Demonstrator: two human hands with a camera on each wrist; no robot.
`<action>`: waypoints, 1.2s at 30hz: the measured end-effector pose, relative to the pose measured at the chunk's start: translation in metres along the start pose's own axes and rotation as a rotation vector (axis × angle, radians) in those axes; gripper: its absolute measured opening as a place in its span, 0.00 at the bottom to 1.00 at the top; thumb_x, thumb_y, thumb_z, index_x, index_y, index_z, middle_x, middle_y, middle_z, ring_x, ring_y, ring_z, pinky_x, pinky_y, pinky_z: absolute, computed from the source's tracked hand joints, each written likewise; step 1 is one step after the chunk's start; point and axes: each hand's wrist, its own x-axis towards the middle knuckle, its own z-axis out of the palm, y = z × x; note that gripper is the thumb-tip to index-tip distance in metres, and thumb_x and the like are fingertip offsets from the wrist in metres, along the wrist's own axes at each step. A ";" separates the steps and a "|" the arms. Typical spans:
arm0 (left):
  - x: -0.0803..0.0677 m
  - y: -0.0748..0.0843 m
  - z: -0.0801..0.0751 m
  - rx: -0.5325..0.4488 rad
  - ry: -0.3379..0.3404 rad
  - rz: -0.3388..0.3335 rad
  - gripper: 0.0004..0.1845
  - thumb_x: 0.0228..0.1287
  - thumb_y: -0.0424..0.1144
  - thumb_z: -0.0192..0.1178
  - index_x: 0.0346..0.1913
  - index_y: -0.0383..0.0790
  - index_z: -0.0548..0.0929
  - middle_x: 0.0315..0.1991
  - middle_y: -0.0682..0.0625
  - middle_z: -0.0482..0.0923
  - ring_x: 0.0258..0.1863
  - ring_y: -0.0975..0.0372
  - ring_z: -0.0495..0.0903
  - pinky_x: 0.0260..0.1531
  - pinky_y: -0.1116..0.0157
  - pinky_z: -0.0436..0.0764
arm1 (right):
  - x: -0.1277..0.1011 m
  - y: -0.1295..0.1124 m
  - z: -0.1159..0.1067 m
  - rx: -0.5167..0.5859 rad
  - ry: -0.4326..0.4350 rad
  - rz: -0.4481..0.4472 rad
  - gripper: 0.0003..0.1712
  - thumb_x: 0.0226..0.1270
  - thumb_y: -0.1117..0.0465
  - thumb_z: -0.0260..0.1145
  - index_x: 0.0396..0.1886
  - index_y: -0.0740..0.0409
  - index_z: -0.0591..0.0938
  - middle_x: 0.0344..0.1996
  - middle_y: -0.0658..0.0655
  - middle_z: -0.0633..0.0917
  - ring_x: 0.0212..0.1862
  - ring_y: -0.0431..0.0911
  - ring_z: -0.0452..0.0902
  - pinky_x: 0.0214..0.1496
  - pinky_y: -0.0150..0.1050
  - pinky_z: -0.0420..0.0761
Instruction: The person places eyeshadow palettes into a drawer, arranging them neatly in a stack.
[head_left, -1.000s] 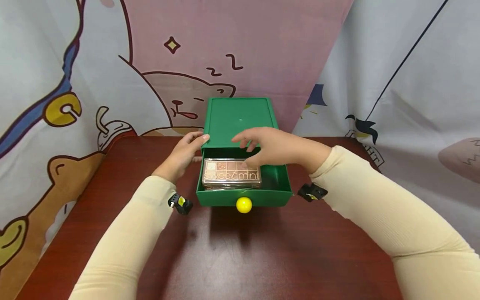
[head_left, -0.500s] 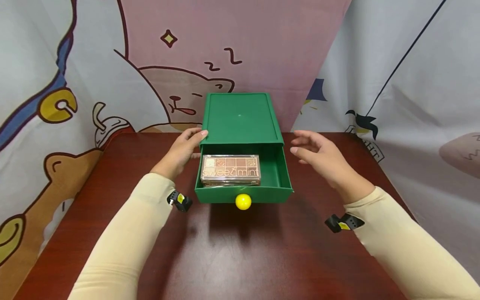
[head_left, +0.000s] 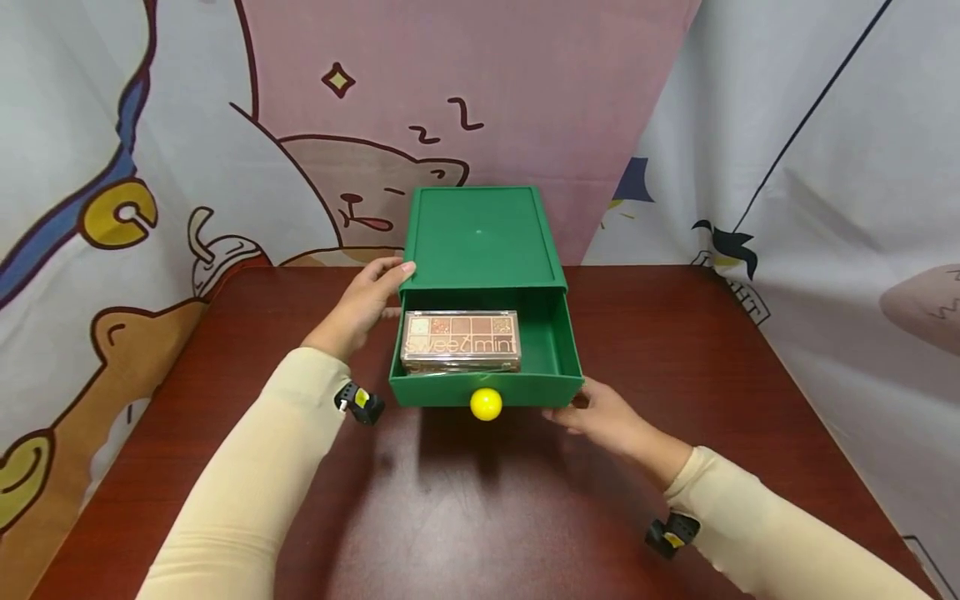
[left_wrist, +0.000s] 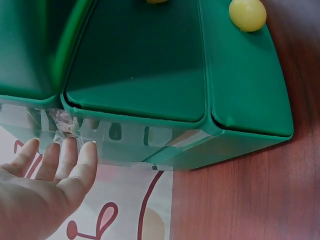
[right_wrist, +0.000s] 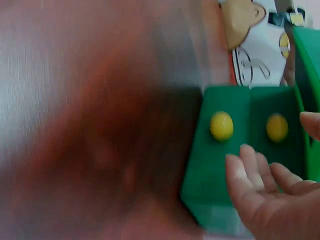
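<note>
A green drawer cabinet [head_left: 480, 237] stands on the table, its top drawer [head_left: 435, 392] pulled out. In that drawer's left part lies an eyeshadow palette [head_left: 461, 333] with a clear lid lettered "sweet mint". My left hand [head_left: 360, 304] rests at the cabinet's left side, thumb on the top edge; its outstretched fingers [left_wrist: 70, 160] reach along the taped side wall. At the drawer's front right corner is my right hand [head_left: 611, 417], fingertips partly hidden below the drawer. The right wrist view shows its fingers [right_wrist: 250, 175] loosely spread, holding nothing, in front of the lower drawers.
A yellow ball knob [head_left: 486, 404] sticks out from the pulled-out drawer's front. Lower drawers carry their own yellow knobs [right_wrist: 221, 126]. The reddish-brown table [head_left: 675, 333] meets a cartoon-printed cloth [head_left: 480, 100] behind the cabinet.
My right hand has moved from above the palette out to the right of the cabinet, then down to the drawer's front right corner. The left hand stays at the cabinet's side.
</note>
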 end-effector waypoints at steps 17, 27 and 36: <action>-0.001 -0.003 0.001 -0.018 0.007 0.007 0.36 0.69 0.55 0.53 0.73 0.43 0.59 0.72 0.44 0.55 0.68 0.52 0.61 0.61 0.50 0.71 | -0.013 -0.029 0.062 0.582 -0.338 0.024 0.32 0.72 0.55 0.57 0.65 0.76 0.66 0.47 0.56 0.82 0.47 0.43 0.81 0.49 0.38 0.81; -0.001 0.000 0.004 -0.015 0.009 -0.011 0.36 0.69 0.56 0.53 0.73 0.43 0.59 0.71 0.43 0.57 0.66 0.50 0.64 0.61 0.51 0.71 | -0.008 -0.045 0.071 0.833 -0.322 0.059 0.23 0.75 0.53 0.51 0.58 0.65 0.73 0.42 0.50 0.83 0.46 0.44 0.81 0.48 0.35 0.81; 0.000 0.001 0.002 -0.029 0.015 -0.012 0.35 0.69 0.55 0.54 0.73 0.43 0.59 0.73 0.44 0.55 0.69 0.52 0.61 0.61 0.51 0.72 | -0.001 -0.052 0.066 0.919 -0.303 0.070 0.15 0.76 0.50 0.51 0.46 0.53 0.79 0.42 0.50 0.83 0.46 0.44 0.80 0.50 0.35 0.80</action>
